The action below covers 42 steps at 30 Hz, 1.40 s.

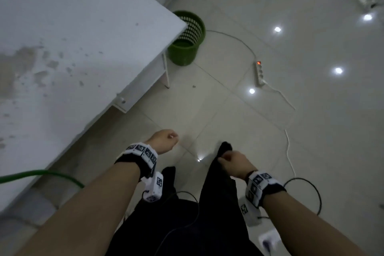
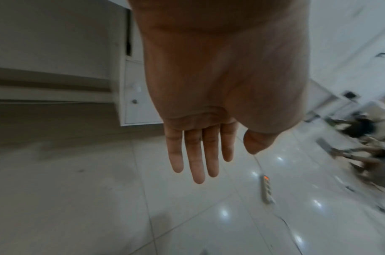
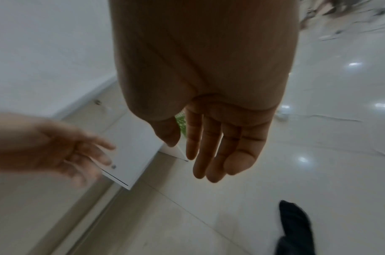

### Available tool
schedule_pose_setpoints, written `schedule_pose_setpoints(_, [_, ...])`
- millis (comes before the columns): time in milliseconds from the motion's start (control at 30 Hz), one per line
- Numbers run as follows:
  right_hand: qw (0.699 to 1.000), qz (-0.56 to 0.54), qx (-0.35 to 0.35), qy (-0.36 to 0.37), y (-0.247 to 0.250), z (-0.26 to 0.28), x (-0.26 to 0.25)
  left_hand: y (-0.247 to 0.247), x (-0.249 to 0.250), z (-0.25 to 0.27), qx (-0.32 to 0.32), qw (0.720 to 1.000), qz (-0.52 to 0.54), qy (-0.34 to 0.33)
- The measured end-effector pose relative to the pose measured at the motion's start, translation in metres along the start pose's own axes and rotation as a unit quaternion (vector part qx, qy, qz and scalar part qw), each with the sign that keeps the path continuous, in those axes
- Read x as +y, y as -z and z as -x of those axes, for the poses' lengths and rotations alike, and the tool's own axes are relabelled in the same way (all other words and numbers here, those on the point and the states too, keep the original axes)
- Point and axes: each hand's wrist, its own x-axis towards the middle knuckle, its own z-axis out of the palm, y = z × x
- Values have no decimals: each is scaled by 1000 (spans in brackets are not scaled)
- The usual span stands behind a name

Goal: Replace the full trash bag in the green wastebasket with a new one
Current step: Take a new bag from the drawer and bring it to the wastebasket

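Person is approaching the bin (image 1: 187, 39), sitting on the floor beside the surface (image 1: 62, 37) corner. Left hand (image 2: 198, 138) and right hand (image 3: 213, 138) are hanging loose, empty. Bin looks unlined; next: fetch new bag.

The wastebasket (image 1: 188, 43) is green, its upper wall a lattice of small holes. The table (image 1: 62, 37) is white with grey blotches and specks. The floor (image 1: 270, 131) is pale glossy tile crossed by thin joint lines. The power strip (image 1: 259, 74) is white with a red light. A green hose (image 1: 41, 173) passes under the table. Black-and-white square-patterned wristbands (image 1: 143, 151) sit on both arms.
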Motion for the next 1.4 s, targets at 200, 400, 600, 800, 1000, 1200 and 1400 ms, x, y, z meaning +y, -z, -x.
schedule_pose_setpoints(200, [985, 27, -1, 169, 117, -113, -131, 26, -9, -11, 199, 958, 185, 89])
schedule_pose_setpoints(400, [960, 22, -40, 275, 116, -201, -228, 63, -11, -3, 442, 866, 230, 46])
schedule_pose_setpoints(600, [921, -56, -47, 382, 36, -265, -306, 94, -22, 4, 707, 702, 70, -46])
schedule_pose_setpoints(800, [877, -187, -37, 440, -4, -296, -340, 102, -83, -32, 713, 681, -143, 84])
schedule_pose_setpoints(1000, [839, -231, -14, 493, -8, -301, -327, 94, -76, -30, 738, 668, -96, 24])
schedule_pose_setpoints(1200, [819, -235, -5, 524, -2, -291, -255, 82, -78, -13, 737, 672, 1, -75])
schedule_pose_setpoints(1400, [803, -218, -49, 552, 5, -291, -173, 76, -50, -4, 648, 741, -171, -44])
